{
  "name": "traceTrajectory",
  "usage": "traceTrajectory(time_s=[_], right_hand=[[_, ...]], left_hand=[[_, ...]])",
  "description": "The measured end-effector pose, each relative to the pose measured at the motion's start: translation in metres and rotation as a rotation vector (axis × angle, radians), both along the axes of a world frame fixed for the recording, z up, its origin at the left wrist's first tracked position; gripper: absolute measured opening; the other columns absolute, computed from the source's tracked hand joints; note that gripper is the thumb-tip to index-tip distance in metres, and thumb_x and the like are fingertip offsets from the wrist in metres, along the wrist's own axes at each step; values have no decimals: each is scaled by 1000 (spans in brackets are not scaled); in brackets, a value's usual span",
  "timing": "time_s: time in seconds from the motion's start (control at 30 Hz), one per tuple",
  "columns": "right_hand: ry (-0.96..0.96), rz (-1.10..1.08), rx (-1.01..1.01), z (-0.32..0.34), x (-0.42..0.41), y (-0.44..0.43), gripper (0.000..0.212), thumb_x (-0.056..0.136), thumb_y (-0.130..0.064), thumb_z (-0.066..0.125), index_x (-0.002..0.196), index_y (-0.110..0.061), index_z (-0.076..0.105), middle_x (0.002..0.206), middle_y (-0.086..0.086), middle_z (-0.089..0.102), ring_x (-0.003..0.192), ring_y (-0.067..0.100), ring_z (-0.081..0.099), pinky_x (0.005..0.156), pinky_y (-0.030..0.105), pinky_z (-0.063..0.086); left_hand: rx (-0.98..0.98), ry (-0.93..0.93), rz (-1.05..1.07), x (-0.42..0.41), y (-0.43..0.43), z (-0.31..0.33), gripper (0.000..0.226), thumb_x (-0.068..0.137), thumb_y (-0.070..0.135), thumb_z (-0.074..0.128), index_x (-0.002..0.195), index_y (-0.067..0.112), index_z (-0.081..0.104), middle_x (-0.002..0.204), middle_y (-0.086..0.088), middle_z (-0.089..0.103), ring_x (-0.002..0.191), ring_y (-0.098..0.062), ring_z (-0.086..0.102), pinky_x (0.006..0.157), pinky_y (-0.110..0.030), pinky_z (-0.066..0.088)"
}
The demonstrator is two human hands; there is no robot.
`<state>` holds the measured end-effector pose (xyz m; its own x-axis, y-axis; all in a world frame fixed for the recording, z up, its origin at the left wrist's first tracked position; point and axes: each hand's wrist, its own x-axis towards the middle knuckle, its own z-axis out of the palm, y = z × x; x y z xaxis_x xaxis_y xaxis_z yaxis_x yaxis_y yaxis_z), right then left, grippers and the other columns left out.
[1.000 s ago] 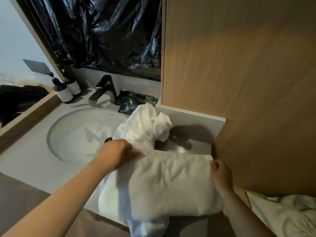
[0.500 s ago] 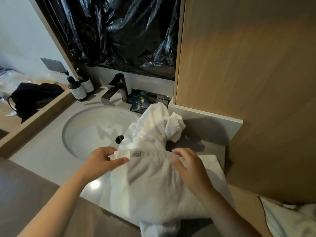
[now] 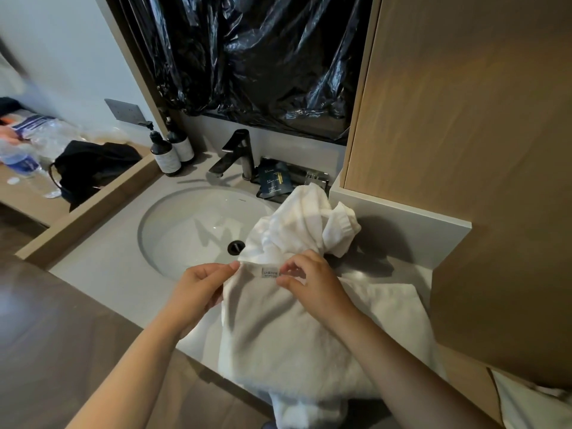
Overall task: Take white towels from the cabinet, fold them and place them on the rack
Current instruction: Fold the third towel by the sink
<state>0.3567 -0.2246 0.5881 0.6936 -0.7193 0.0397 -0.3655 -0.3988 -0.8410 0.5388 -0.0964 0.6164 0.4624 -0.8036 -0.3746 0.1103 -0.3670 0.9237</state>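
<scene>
White terry cloth filled the middle of the view: a folded towel [image 3: 288, 335] lay flat on the grey worktop [image 3: 108, 274], its near end hanging over the front edge. The left hand [image 3: 198, 292] pinched the towel's far left corner between thumb and curled fingers [image 3: 227, 267]. The right hand [image 3: 312, 283] pinched the same far hem, its fingers [image 3: 297, 263] curled, with thumb and forefinger closed on the cloth just right of a small sewn label [image 3: 270, 271]. The label sat between the two sets of fingers, nearer the right ones. Just beyond the right fingers a crumpled towel [image 3: 297, 224] rose in a heap, touching the folded one's far edge, beside the low grey ledge [image 3: 402, 218] at the foot of the wooden cabinet [image 3: 464, 150]. Beyond the left fingers lay the round sink [image 3: 173, 230], its dark drain [image 3: 236, 246] just behind them. Past the sink stood a dark tap [image 3: 235, 153], with two pump bottles [image 3: 168, 153] to its left and a dark packet [image 3: 274, 181] to its right. Black plastic sheeting [image 3: 263, 57] hung above the tap. Well to the left of the left fingers, on a lower wooden shelf [image 3: 31, 199], lay a black bag [image 3: 89, 168] and a clear water bottle [image 3: 21, 162]. Near the right forearm, more white cloth [image 3: 532, 404] showed at the corner.
</scene>
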Motion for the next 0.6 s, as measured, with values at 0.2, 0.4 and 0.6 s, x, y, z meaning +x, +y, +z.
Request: traceTrajectory(time_s=[0.2,0.4,0.6], right_hand=[[53,17,-14,2,12,1,22,83,-30,75,98,-17,67,97,-8,54,101,17,55,96,37,45],[-21,-3,-6,9,23,-2,13,86,-24,69,79,-15,63,81,-9,62,86,17,57,84,43,48],[34,-5,2,6,33,2,12,89,-26,67,87,-15,64,93,-3,63,95,19,56,90,40,46]], left_hand=[[-32,-189,-32,-2,-2,3,26,89,34,65,81,12,76,68,-4,63,63,-11,55,70,-25,49],[-47,-287,-92,-2,-1,3,18,94,29,61,89,19,76,57,6,54,52,-3,46,55,-10,39],[25,-421,-47,-2,-7,0,16,91,36,64,83,25,75,74,-12,70,61,-8,55,66,-25,45]])
